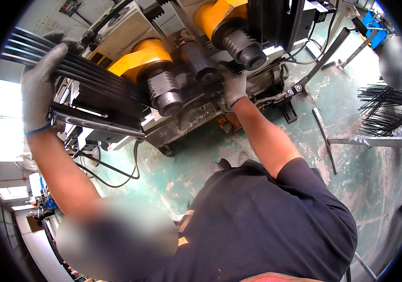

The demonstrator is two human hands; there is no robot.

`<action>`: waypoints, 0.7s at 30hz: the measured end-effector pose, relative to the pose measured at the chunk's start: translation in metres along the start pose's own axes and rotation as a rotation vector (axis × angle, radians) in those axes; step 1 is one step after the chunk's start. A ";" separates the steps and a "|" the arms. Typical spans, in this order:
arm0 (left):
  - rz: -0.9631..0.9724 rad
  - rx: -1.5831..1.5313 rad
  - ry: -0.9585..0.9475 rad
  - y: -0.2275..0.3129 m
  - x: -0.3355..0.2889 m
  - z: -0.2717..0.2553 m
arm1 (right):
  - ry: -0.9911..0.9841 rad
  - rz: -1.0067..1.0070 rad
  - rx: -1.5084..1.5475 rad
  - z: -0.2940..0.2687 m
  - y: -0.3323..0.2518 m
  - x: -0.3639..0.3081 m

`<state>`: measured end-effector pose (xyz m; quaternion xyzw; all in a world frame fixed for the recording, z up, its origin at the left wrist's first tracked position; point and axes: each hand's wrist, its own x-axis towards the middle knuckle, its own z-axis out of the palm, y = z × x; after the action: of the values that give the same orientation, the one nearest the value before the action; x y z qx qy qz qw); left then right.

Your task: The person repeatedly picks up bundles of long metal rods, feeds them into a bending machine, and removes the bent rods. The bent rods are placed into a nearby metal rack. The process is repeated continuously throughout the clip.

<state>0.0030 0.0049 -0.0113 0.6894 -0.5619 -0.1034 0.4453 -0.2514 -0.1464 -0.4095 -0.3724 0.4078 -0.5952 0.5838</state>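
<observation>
My left hand (40, 91), in a light grey work glove, closes round a bundle of long black metal rods (95, 73) at the upper left. Its thumb lies over the rods, and its fingers are partly hidden behind them. The bundle slants down to the right and passes behind a round toothed steel die (164, 93) below a yellow machine arm (147, 56). My right hand (235, 83), gloved alike, grips the rods at the machine's front edge, beneath a second toothed die (244, 48). Its fingertips are dark and partly hidden. Between the dies sits a dark hexagonal-ended cylinder (198, 61).
A ridged steel tube (93, 121) sticks out below the bundle. Black cables (116, 184) hang at the machine's left. On the right, a heap of thin black rods (388, 108) lies by a metal stand (370, 141). Worn green floor (177, 169) shows below.
</observation>
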 end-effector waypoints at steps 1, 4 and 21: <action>-0.001 -0.006 0.011 0.004 -0.004 0.004 | -0.015 0.014 0.007 0.000 -0.005 -0.003; 0.024 0.003 -0.012 0.011 -0.006 0.010 | -0.025 -0.015 -0.007 -0.002 -0.002 0.000; -0.087 -0.038 -0.074 -0.006 0.017 0.007 | 0.012 -0.076 -0.058 -0.013 -0.007 0.008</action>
<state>0.0082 -0.0135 -0.0139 0.7004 -0.5454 -0.1588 0.4322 -0.2658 -0.1540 -0.4087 -0.4007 0.4138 -0.6073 0.5471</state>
